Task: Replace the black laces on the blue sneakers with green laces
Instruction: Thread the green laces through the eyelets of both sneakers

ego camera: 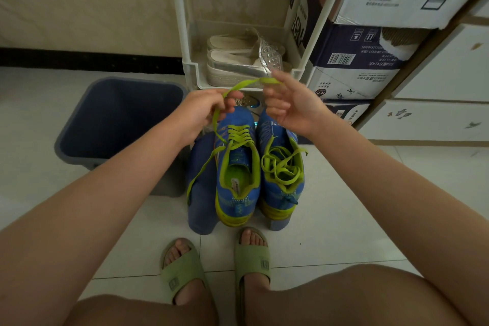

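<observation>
Above the toe of the laced blue mesh sneaker (237,167), a flat lime-green lace (244,85) runs crosswise; the left hand (206,111) pinches it nearer the sneaker; the right hand (288,108) pinches its far end.

A dark blue bin (119,119) is set on the white tiled floor (344,206), near a beige wall (79,2) edged with a black skirting board (79,57). Just beside it, pale platform shoes (238,61) are kept in the lower tray of a white plastic rack (191,71). Cardboard boxes (370,61) are piled at right. Green slippers (182,271) are worn near a blue stool (201,180).
</observation>
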